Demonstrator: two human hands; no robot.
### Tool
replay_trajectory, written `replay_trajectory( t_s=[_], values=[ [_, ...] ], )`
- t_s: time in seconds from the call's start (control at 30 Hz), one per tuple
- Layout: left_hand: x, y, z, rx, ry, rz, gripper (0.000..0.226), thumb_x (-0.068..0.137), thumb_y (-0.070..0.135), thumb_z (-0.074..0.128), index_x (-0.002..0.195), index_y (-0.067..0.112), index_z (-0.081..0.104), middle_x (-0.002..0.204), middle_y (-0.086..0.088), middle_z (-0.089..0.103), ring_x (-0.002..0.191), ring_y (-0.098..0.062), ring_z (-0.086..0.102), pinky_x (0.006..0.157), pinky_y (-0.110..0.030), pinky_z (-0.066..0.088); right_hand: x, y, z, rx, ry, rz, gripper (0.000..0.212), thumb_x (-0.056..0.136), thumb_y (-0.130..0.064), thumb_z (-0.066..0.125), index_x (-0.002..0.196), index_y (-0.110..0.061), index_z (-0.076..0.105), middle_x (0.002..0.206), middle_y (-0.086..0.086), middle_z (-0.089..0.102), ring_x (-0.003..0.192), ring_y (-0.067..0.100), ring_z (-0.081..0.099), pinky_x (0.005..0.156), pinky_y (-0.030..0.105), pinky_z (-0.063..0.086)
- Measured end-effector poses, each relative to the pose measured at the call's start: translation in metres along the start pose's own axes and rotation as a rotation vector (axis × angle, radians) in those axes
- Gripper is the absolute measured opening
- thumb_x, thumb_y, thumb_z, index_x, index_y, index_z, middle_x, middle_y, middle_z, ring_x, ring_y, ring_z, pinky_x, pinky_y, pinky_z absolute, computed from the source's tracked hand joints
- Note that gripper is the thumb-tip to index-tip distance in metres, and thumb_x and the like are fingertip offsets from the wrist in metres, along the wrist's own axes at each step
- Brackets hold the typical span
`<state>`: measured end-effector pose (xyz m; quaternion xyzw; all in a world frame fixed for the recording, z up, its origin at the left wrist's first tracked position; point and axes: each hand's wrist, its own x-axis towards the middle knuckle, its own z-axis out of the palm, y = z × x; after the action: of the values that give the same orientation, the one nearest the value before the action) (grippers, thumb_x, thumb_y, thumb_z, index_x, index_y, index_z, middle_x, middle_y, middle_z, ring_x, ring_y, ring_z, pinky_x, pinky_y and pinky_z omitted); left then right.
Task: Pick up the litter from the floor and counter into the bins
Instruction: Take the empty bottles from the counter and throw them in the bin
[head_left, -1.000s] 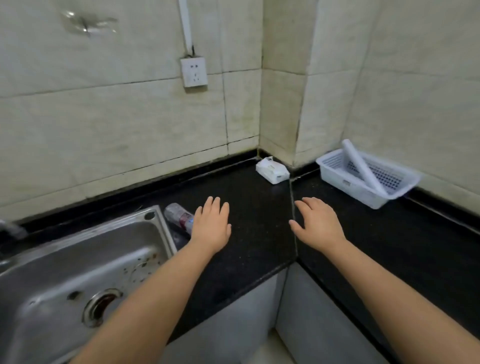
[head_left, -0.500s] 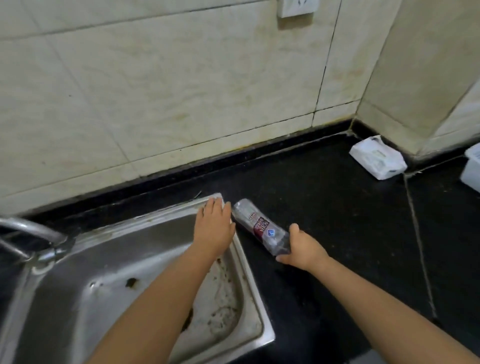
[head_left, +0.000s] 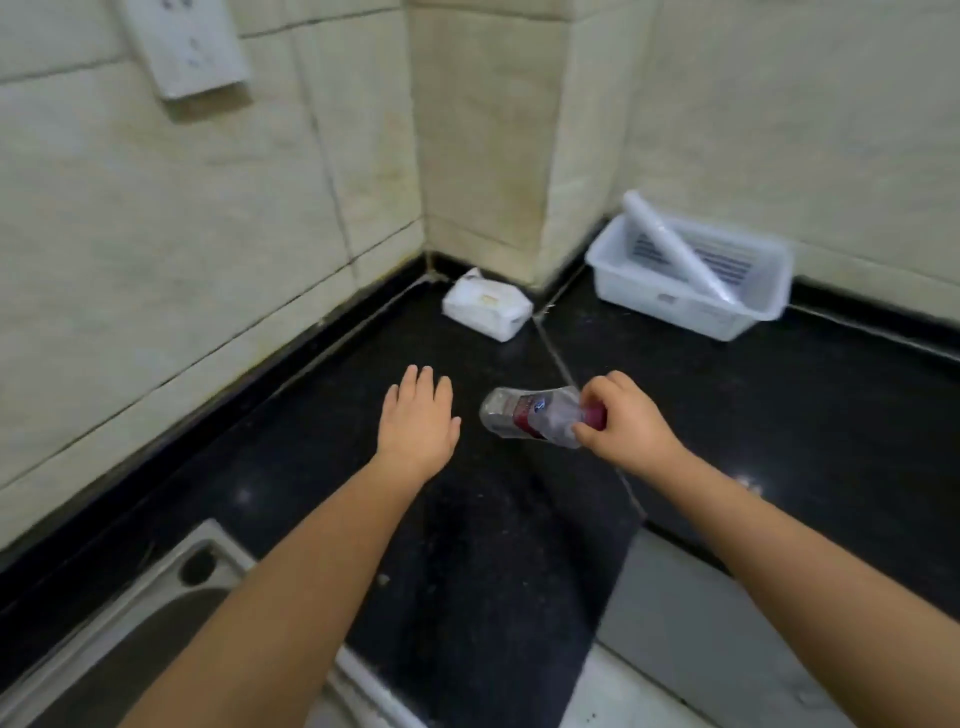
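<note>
A crushed clear plastic bottle with a red label lies sideways in the air above the black counter, and my right hand grips its cap end. My left hand hovers flat and palm down just left of the bottle, holding nothing, fingers together and extended. A white tissue pack lies on the counter in the corner beyond both hands. No bin is in view.
A white plastic basket with a white roll propped in it stands at the back right against the wall. The steel sink is at the lower left. The counter's front edge drops to a white cabinet.
My right hand lifted the bottle from beside the sink and carried it right, off the counter. The view swung right, away from the sink. My left hand left the sink rim.
</note>
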<state>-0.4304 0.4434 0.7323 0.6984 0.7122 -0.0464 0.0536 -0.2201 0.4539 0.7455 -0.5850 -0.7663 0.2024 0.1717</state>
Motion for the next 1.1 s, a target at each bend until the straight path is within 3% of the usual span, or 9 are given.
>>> replay_trajectory(
  t_s=[0.13, 0.23, 0.3, 0.43, 0.53, 0.6, 0.77, 0.93, 1.1],
  values=[
    [0.006, 0.154, -0.022, 0.035, 0.038, 0.363, 0.058, 0.1, 0.032, 0.037, 0.149, 0.008, 0.018, 0.159, -0.013, 0.016, 0.148, -0.028, 0.009, 0.12, -0.041, 0.018, -0.09, 0.084, -0.085, -0.084, 0.255, 0.264, 0.02, 0.078, -0.009, 0.063, 0.093, 0.001, 0.056, 0.088, 0.003, 0.038, 0.081, 0.021, 0.043, 0.071, 0.03, 0.037],
    [-0.042, 0.288, -0.031, 0.034, 0.066, 0.674, 0.057, 0.1, 0.032, 0.038, 0.148, 0.008, 0.019, 0.158, -0.013, 0.016, 0.148, -0.028, 0.009, 0.121, -0.041, 0.017, -0.201, 0.142, -0.14, -0.11, 0.444, 0.495, 0.017, 0.079, -0.008, 0.062, 0.093, 0.0, 0.056, 0.089, 0.003, 0.038, 0.079, 0.019, 0.043, 0.071, 0.03, 0.039],
    [-0.1, 0.373, -0.031, 0.033, 0.076, 0.873, 0.057, 0.1, 0.031, 0.038, 0.148, 0.008, 0.019, 0.158, -0.013, 0.016, 0.148, -0.028, 0.009, 0.121, -0.041, 0.017, -0.291, 0.171, -0.168, -0.127, 0.555, 0.648, 0.017, 0.08, -0.009, 0.062, 0.093, -0.002, 0.056, 0.09, 0.003, 0.039, 0.079, 0.021, 0.045, 0.072, 0.033, 0.043],
    [-0.253, 0.516, -0.017, 0.041, 0.076, 1.228, 0.057, 0.1, 0.031, 0.04, 0.148, 0.008, 0.02, 0.158, -0.012, 0.017, 0.148, -0.028, 0.009, 0.12, -0.041, 0.017, -0.495, 0.206, -0.203, -0.173, 0.766, 0.9, 0.012, 0.078, -0.008, 0.064, 0.087, -0.005, 0.056, 0.088, 0.004, 0.039, 0.083, 0.027, 0.051, 0.068, 0.026, 0.035],
    [-0.383, 0.602, 0.0, 0.031, 0.114, 1.469, 0.053, 0.099, 0.028, 0.039, 0.145, 0.006, 0.025, 0.155, -0.013, 0.023, 0.147, -0.028, 0.013, 0.118, -0.04, 0.02, -0.655, 0.213, -0.211, -0.202, 0.917, 1.08, 0.019, 0.074, -0.007, 0.064, 0.088, 0.005, 0.06, 0.088, 0.022, 0.051, 0.09, 0.035, 0.057, 0.071, 0.033, 0.037],
    [-0.477, 0.646, 0.016, 0.033, 0.101, 1.629, 0.049, 0.098, 0.026, 0.04, 0.141, 0.005, 0.03, 0.151, -0.015, 0.029, 0.145, -0.028, 0.019, 0.116, -0.039, 0.024, -0.76, 0.205, -0.205, -0.223, 1.016, 1.243, 0.019, 0.076, -0.003, 0.064, 0.092, 0.007, 0.059, 0.098, 0.029, 0.054, 0.095, 0.037, 0.056, 0.078, 0.036, 0.037],
    [-0.697, 0.715, 0.069, 0.144, 0.046, 2.029, 0.053, 0.097, 0.028, 0.042, 0.143, 0.006, 0.028, 0.153, -0.015, 0.026, 0.146, -0.028, 0.018, 0.117, -0.038, 0.022, -0.981, 0.167, -0.171, -0.219, 1.177, 1.686, 0.024, 0.078, -0.004, 0.064, 0.099, 0.005, 0.057, 0.106, 0.026, 0.053, 0.101, 0.035, 0.053, 0.083, 0.035, 0.039],
    [-0.867, 0.77, 0.13, 0.232, -0.046, 2.291, 0.053, 0.1, 0.029, 0.038, 0.146, 0.008, 0.024, 0.158, -0.013, 0.019, 0.148, -0.028, 0.01, 0.12, -0.039, 0.017, -1.129, 0.139, -0.109, -0.099, 1.263, 2.084, 0.02, 0.079, -0.003, 0.062, 0.096, 0.007, 0.056, 0.104, 0.03, 0.052, 0.098, 0.038, 0.053, 0.083, 0.041, 0.043],
    [-1.029, 0.842, 0.218, 0.373, -0.112, 2.508, 0.053, 0.1, 0.029, 0.037, 0.147, 0.009, 0.022, 0.158, -0.012, 0.017, 0.149, -0.027, 0.008, 0.12, -0.039, 0.017, -1.263, 0.158, -0.051, 0.083, 1.331, 2.403, 0.023, 0.082, -0.006, 0.063, 0.097, 0.01, 0.056, 0.109, 0.03, 0.05, 0.1, 0.041, 0.054, 0.084, 0.042, 0.042]
  ],
)
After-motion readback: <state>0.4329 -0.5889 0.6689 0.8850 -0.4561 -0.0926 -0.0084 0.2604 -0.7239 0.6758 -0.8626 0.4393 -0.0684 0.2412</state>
